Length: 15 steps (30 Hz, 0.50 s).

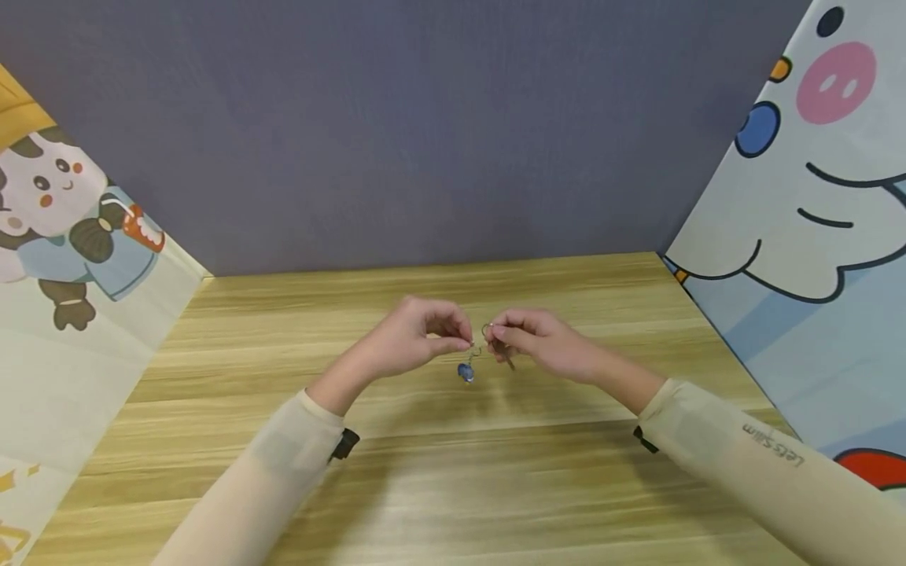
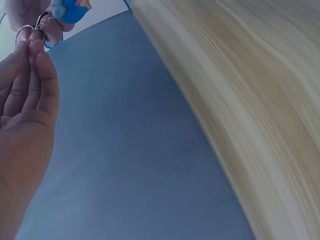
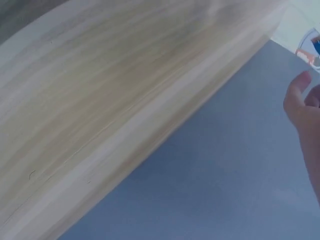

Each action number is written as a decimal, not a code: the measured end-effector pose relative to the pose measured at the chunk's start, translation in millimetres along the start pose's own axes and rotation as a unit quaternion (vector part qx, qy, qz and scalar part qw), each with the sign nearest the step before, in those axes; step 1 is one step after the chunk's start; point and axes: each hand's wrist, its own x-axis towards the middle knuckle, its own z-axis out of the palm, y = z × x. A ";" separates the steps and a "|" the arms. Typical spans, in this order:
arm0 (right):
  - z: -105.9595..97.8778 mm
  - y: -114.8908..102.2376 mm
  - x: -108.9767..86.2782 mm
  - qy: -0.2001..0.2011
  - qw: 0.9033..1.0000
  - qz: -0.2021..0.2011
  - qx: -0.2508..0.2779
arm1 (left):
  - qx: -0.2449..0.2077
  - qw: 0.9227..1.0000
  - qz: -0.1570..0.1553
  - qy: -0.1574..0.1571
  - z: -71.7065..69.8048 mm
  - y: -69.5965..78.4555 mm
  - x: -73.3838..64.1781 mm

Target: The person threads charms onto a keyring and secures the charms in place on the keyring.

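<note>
Charm (image 1: 465,373), blue, dangling from chain (image 1: 470,358) pinched by left hand (image 1: 410,338). Metal ring (image 1: 484,328), gripped by right hand (image 1: 543,343), just beside.

The charm (image 1: 465,372) is bright blue with a touch of pale tan; the ring (image 1: 487,331) is silvery, the slim piece (image 1: 508,360) dark brown. The desk (image 1: 453,495) has yellow-brown wood grain in lighter and darker streaks. Past its far edge the wall (image 1: 425,134) is plain slate blue-grey. Along its left edge, a white panel (image 1: 149,346) bears a cartoon in pale blue, brown and red-orange; along its right, another (image 1: 729,204) shows a black-outlined white figure, pink snout and light blue. Both sleeves (image 1: 276,464) are cream, the right dark-lettered.
</note>
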 end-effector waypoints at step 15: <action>15.2 -3.0 -1.2 0.050 0.998 -0.014 -0.046 | -0.051 0.998 -0.037 -0.013 1.6 -2.3 -4.5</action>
